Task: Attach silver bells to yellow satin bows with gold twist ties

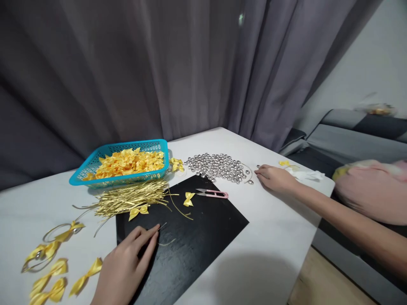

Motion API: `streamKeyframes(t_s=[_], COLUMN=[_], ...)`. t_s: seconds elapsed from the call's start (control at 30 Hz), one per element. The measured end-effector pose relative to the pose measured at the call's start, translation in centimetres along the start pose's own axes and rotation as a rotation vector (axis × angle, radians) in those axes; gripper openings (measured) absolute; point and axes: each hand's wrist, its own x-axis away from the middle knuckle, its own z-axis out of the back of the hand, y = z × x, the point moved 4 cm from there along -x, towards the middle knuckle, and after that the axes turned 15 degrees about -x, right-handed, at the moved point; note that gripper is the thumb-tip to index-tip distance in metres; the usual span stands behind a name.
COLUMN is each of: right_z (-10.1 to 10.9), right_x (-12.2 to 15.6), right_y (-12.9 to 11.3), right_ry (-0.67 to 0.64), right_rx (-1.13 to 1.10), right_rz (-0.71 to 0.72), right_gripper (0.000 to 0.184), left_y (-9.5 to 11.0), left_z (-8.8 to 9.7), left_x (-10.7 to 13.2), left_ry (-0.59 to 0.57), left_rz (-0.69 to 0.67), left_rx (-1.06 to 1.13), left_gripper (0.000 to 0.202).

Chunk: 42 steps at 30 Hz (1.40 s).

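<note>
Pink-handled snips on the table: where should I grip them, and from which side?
Probably by the pink handle, coming from the right hand's side. The snips lie flat, handle end to the right, blades pointing left toward a yellow bow.

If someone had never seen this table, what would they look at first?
Probably the bright blue basket heaped with yellow bows, at the back left of the white table. Then the shiny silver beads piled to its right. The bundle of gold cords just in front of the basket might catch the eye too.
</note>
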Motion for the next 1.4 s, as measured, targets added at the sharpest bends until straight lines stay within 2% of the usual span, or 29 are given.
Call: streamKeyframes(t_s=[0.17, 0.33, 0.4, 0.47, 0.53, 0.63, 0.7, 0.83, 0.97, 1.07, 1.2, 1.3, 1.4], right_z=[-0.2, -1.3, -2.0, -2.7, -3.0, -3.1, -3.2, -4.0, -4.8, -4.6, -4.0, -4.3, -5.4], right_x=[4.5, 11.2, 14.1, 16.6, 18.3, 19.5, 19.9, 21.0, 21.5, 21.5, 21.5, 21.9, 22.6], right_y=[-0.3, -2.2, -3.6, -5.1, -6.1, -7.5, -8.9, -12.2, -13.7, -13.9, -14.2, -14.4, -13.9], right_ry=[0.052, 0.034, 0.006, -0.078, -0.082, -0.065, -0.048, -0.026, -0.020, -0.091, -0.199, -0.242, -0.151], right_rx=[-0.049, -0.115, -0.209, -0.328, -0.379, -0.396, -0.418, -0.457, -0.550, -0.670, -0.755, -0.743, -0.709], right_rz=[-0.017, 0.031, 0.124, 0.257, 0.310, 0.377, 0.487, 0.739, 0.817, 0.871, 0.857, 0.760, 0.637], right_gripper=[0.038, 0.045, 0.044, 0.041, 0.046, 0.060, 0.062, 0.029, 0.027, 0.027, 0.029, 0.034, 0.038], left_y=[0.5, 0.7, 0.8, 1.0, 1.2, 1.2, 1.3, 1.4, 1.7, 1.7, 1.6, 1.7, 1.8], left_z=[0.3, 0.4, 0.6, 0.7, 0.8, 1.0, 1.1, 1.2, 1.4, 1.4, 1.5, 1.7, 1.9], left_x=[0.2, 0.1, 0.0, 0.0, 0.0, 0.1, 0.1, 0.2, 0.2, 0.1, 0.1, 0.1, 0.1], left_ry=[0.022, 0.016, 0.003, -0.025, -0.055, -0.062, -0.064, -0.086, -0.075, -0.069, -0.074, -0.072, -0.070], left_rz=[-0.057, -0.156, -0.145, -0.124, -0.098, -0.073, -0.078, -0.058, -0.035, -0.033, -0.011, -0.020, -0.025], left_rx=[-0.169, -0.346, -0.364, -0.370, -0.377, -0.386, -0.382, -0.385, -0.399, -0.386, -0.357, -0.335, -0.308], left_gripper=[0.035, 0.036, 0.036, 0.036, 0.035, 0.035, 0.036, 0.036, 0.035, 0.034, 0.034, 0.035, 0.036])
